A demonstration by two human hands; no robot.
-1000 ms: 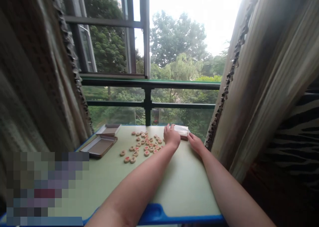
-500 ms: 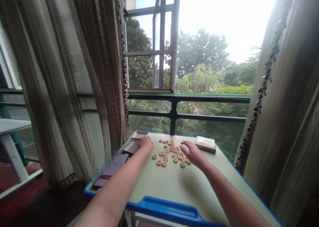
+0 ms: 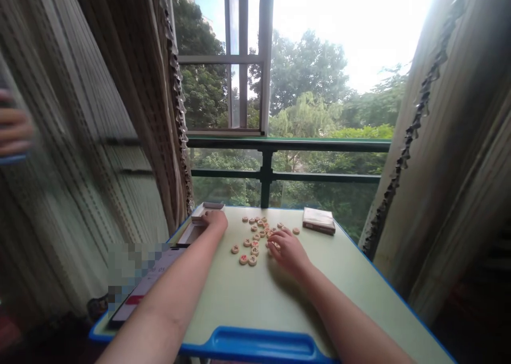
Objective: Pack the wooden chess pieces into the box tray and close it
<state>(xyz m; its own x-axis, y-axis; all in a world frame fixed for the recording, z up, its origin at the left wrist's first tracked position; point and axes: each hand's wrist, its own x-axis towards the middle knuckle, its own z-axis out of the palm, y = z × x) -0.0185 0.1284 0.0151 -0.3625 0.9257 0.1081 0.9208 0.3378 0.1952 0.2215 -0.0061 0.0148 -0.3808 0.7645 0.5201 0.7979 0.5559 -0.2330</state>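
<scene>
Several round wooden chess discs point(image 3: 255, 236) lie scattered on a pale green table point(image 3: 255, 300) with a blue rim. My right hand point(image 3: 285, 248) rests on the right part of the pile, fingers curled over some discs. My left hand point(image 3: 214, 220) lies on an open flat box point(image 3: 195, 226) at the table's left edge; its fingers are bent onto the box. A small closed box point(image 3: 318, 220) sits at the far right of the table, untouched.
A flat card or booklet point(image 3: 143, 292) lies at the near left corner. Curtains hang on both sides. A green railing point(image 3: 287, 146) and an open window stand just behind the table. Another person's fingers point(image 3: 11, 130) show at the far left edge.
My left hand left the small closed box and went to the open box at the left. My right hand moved from that closed box onto the discs. The view swung left.
</scene>
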